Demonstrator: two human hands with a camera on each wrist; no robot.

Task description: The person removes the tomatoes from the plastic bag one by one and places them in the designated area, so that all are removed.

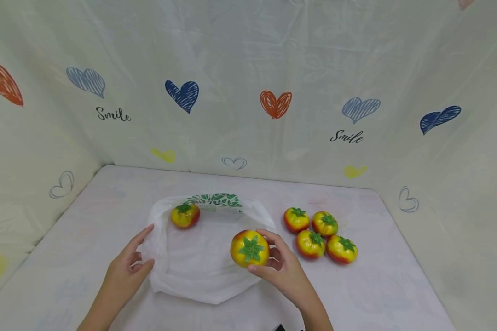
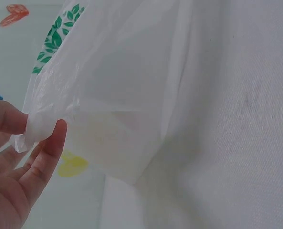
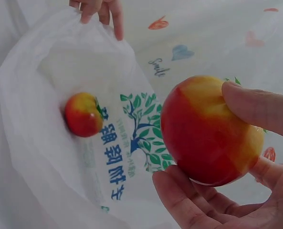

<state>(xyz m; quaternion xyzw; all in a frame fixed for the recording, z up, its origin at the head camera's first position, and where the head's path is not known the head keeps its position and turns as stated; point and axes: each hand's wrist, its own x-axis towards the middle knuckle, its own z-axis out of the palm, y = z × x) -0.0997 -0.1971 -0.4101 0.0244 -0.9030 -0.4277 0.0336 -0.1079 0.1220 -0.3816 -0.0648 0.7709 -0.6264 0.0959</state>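
Note:
A white plastic bag (image 1: 199,262) with a green leaf print lies on the table, its mouth spread wide. My left hand (image 1: 126,271) pinches the bag's left edge between thumb and fingers, as the left wrist view shows up close. In my right hand (image 1: 283,269) is a red-and-yellow tomato (image 1: 250,248) with star-shaped green leaves, gripped by thumb and fingers over the bag's right side. Inside the bag, at the far left, sits another such tomato (image 1: 185,215); it shows also in the right wrist view, beside blue lettering.
Several more tomatoes (image 1: 320,236) stand grouped on the table to the right of the bag. A pale cloth covers the table (image 1: 393,285). Behind it hangs a light curtain (image 1: 232,55) printed with hearts and the word Smile.

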